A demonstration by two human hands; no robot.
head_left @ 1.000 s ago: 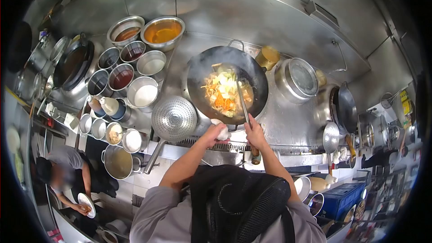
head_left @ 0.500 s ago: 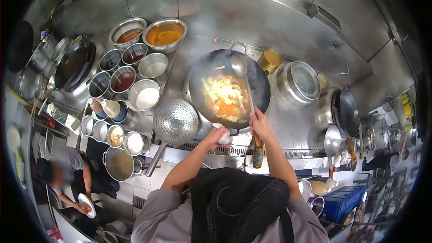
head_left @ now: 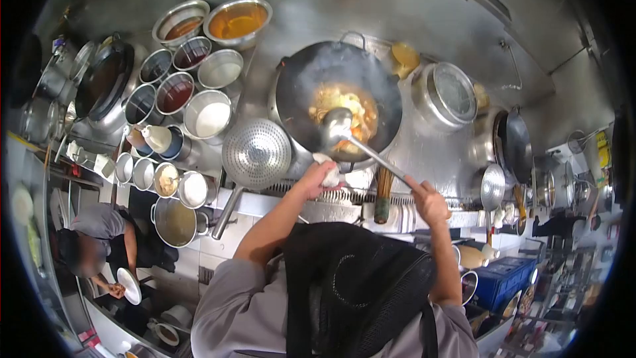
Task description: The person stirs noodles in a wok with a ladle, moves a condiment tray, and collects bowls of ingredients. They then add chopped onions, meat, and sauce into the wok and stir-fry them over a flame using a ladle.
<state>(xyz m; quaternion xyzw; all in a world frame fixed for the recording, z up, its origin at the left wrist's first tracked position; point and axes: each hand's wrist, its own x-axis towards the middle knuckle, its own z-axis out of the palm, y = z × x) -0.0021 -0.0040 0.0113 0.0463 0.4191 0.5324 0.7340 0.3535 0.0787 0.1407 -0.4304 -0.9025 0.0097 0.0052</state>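
Note:
A large dark wok [head_left: 298,86] steams on the stove, holding a mix of yellowish and orange pieces [head_left: 361,109]. My left hand [head_left: 317,180] is closed on a white cloth [head_left: 329,171] at the wok's near edge. In my right hand [head_left: 430,202], to the right of the wok, is the handle of a metal ladle [head_left: 338,122]. The ladle's bowl is over the near left part of the food. A brush-like tool with a green end [head_left: 382,202] stands between my hands, touched by neither.
To the left lie a perforated strainer [head_left: 256,154], a bowl of orange liquid [head_left: 238,20] and several sauce containers. A lidded steel pot [head_left: 450,96] sits right of the wok. A person [head_left: 99,238] holding a white plate [head_left: 129,286] is at the lower left.
My right hand has moved right and a little down. The ladle's bowl has swung from the wok's far side to its near left part, and the food has shifted. The whole view has tilted slightly.

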